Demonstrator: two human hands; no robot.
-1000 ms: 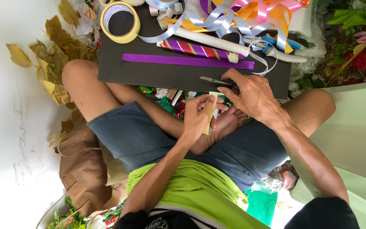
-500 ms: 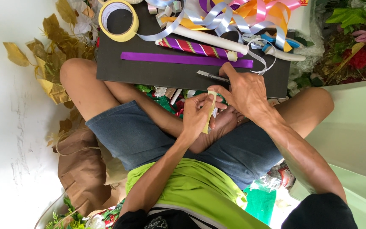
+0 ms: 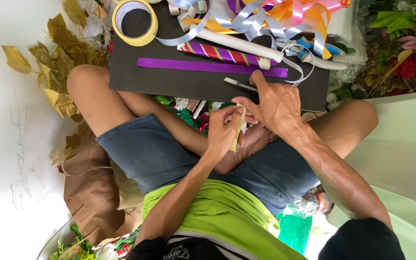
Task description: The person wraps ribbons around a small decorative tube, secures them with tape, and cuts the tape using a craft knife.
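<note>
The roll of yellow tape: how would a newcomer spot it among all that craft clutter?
Start at the flat black board lying across the seated person's knees. Go to its corner beside the gold artificial leaves, far from both hands. The yellow tape roll lies flat there, the only closed ring, unlike the loose curled ribbons nearby.

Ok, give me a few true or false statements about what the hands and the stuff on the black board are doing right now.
1. Both hands pinch a small yellowish strip. True.
2. The left hand holds the tape roll. False: the yellow tape roll lies on the black board, untouched.
3. A purple ribbon lies flat along the board. True.
4. The right hand grips the white tube. False: the white tube lies on the board, apart from it.
5. A small knife lies by the right hand. True.
</note>
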